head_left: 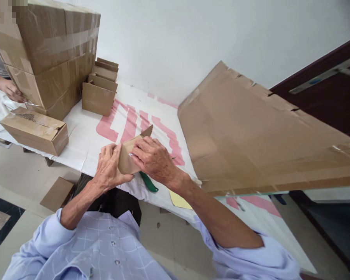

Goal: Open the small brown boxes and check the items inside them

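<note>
In front of me, at the edge of the table, a small brown cardboard box (126, 157) is tilted, with one flap (147, 131) sticking up. My left hand (108, 169) grips its left side, thumb underneath and fingers along the upper edge. Over the box, my right hand (154, 157) is closed in a pinch against the cardboard. A tiny white bit shows at its fingertips, too small to name. Just below the right hand lies a curved green handle (149, 182); the rest of that tool is mostly hidden.
Large taped cartons (55, 42) are stacked at the left. Open small boxes (97, 97) stand beside them, and a closed box (36, 130) lies nearer. A big carton (259, 136) fills the right side. Another person's hand (13, 92) is at far left. Yellow paper (179, 200) lies below my right forearm.
</note>
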Available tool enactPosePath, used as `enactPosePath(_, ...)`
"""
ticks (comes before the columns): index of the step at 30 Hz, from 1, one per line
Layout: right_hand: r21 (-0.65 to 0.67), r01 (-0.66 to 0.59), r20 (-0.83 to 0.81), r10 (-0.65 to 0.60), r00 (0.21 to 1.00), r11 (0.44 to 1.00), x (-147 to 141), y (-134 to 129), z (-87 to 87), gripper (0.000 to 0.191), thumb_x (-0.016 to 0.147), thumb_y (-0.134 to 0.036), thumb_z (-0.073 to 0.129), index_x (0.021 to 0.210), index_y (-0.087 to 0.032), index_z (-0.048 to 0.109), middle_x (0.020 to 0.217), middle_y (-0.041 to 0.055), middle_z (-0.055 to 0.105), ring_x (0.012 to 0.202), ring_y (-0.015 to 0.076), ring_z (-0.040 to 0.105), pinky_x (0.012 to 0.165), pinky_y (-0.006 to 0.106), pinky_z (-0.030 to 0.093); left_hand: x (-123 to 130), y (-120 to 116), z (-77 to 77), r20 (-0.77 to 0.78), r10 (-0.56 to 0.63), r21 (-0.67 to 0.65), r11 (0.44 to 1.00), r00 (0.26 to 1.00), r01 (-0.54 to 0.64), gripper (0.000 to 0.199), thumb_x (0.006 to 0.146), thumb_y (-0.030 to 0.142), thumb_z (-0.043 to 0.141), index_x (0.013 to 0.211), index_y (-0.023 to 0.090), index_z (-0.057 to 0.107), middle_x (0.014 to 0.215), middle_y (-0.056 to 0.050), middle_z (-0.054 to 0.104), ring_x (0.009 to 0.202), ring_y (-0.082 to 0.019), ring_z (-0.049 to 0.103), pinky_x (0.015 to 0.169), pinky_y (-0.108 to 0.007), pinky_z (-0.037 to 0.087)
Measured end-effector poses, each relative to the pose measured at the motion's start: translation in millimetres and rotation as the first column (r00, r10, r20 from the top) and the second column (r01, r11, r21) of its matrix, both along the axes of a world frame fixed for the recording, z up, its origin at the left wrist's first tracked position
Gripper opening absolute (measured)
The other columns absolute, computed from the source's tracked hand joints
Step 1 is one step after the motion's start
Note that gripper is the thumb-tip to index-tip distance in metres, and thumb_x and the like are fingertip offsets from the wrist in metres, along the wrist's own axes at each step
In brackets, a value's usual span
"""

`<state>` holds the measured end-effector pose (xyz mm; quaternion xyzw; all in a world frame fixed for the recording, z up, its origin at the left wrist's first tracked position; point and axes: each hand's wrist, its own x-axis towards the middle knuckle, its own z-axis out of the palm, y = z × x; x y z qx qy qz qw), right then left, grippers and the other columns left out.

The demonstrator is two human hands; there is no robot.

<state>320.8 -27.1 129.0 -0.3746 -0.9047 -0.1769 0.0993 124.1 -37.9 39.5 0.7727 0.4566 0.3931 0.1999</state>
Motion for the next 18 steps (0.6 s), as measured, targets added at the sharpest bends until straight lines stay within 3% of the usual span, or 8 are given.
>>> enactPosePath(6,-0.009,0.014,-0.027,-0.015,1.0,1.0,-1.2,-0.9,-4.5,0.018,0.104,-0.015,0.059,0.096,-0.02,0.074,0.103,0.0121,0.072,0.106,0.0302,0.055,0.085,0.041,0.039,2.6,-1.6,-0.5,-0.011,0.027,0.012,1.0,1.0,-0.027,0.112,0.058,0.041,0.093,0.156,0.019,0.044,0.14,-0.018,0.051,0.128,-0.042,0.049,0.112,-0.061,0.048)
enactPosePath(12,0.072,0.02,-0.008,-0.02,1.0,0.997,-3.4,-0.9,-8.3,0.019,0.102,-0.012,0.058,0.089,-0.019,0.071,0.096,0.0111,0.072,0.099,0.0285,0.054,0.082,0.04,0.037,3.0,-3.3,-1.1,-0.026,0.035,0.02,0.999,0.999,-0.035,0.113,0.058,0.041,0.092,0.158,0.02,0.042,0.142,-0.017,0.051,0.128,-0.042,0.051,0.11,-0.062,0.05)
enactPosePath(18,0.071,-0.003,-0.015,0.004,1.0,0.997,-3.2,0.2,-8.4,0.017,0.1,-0.012,0.059,0.088,-0.019,0.07,0.091,0.0104,0.069,0.096,0.028,0.053,0.08,0.039,0.036,3.1,-3.2,-1.7,-0.011,0.03,0.018,0.999,0.999,-0.03,0.114,0.058,0.04,0.093,0.158,0.022,0.042,0.142,-0.017,0.051,0.129,-0.041,0.051,0.11,-0.061,0.05)
